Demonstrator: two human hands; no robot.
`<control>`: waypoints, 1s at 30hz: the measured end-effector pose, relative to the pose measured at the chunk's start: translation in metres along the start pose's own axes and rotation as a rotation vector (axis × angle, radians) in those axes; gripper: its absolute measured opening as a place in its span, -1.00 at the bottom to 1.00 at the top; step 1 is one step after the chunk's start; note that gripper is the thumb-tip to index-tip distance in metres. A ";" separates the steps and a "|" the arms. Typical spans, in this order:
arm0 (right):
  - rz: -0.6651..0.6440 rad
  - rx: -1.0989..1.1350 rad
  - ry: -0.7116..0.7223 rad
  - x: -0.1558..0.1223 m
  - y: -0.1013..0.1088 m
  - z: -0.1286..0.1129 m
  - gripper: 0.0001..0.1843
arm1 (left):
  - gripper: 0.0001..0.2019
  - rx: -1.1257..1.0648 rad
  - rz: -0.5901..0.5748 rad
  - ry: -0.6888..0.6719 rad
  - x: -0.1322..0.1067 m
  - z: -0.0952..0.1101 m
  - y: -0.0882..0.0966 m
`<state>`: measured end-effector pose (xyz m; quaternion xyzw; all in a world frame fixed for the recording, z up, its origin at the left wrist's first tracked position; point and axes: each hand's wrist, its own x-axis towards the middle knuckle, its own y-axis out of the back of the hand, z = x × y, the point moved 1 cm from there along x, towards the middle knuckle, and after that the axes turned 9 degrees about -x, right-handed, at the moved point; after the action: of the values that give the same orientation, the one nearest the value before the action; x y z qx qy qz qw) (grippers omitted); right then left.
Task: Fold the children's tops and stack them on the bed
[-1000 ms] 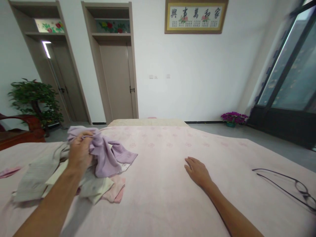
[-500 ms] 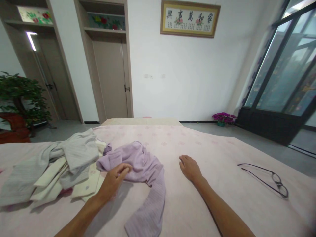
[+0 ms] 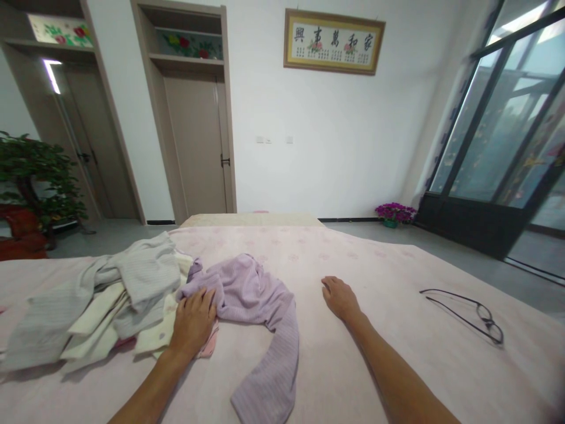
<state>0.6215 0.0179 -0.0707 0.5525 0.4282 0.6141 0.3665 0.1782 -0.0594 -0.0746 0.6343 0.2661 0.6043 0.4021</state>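
Observation:
My left hand (image 3: 194,321) lies back-up over the left end of a ribbed lavender long-sleeved top (image 3: 247,288), its fingers stretched out side by side. A bit of pink cloth (image 3: 209,346) shows beside the wrist. One lavender sleeve (image 3: 271,383) curves toward me. Left of the hand is a loose heap with a grey ribbed garment (image 3: 148,274) over cream cloth (image 3: 99,330). On the pale pink bedspread (image 3: 353,365), apart from the clothes, rests my right hand (image 3: 341,299), its fingers curled in and nothing visible in them.
Black-framed eyeglasses (image 3: 485,324) lie on the bedspread at the right, temples unfolded. Past the far edge stand a closed door (image 3: 194,141) and a white wall with a framed calligraphy picture (image 3: 333,41). Purple flowers (image 3: 395,213) sit on the floor at the right, a leafy plant (image 3: 35,171) at the left.
My left hand has moved left and turned from a pinch-like pose above the lavender top to lying on its left end. Pink cloth now shows beside it. The right hand stays put.

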 end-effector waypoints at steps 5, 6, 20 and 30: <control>0.003 0.000 -0.012 0.000 -0.001 -0.001 -0.62 | -0.57 -0.003 -0.059 0.067 -0.007 0.009 0.002; 0.003 0.002 -0.012 0.000 -0.001 -0.001 -0.62 | -0.54 0.002 -0.078 0.098 -0.009 0.013 0.002; -0.009 0.023 -0.021 0.000 -0.005 0.004 -0.62 | -0.30 -0.018 -0.185 0.144 -0.013 0.016 0.000; -0.001 0.071 -0.020 0.000 -0.013 0.012 -0.60 | -0.16 0.070 -0.086 -0.039 -0.031 -0.088 0.025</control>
<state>0.6333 0.0237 -0.0828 0.5712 0.4463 0.5927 0.3511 0.0845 -0.0815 -0.0758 0.6475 0.3063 0.5643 0.4105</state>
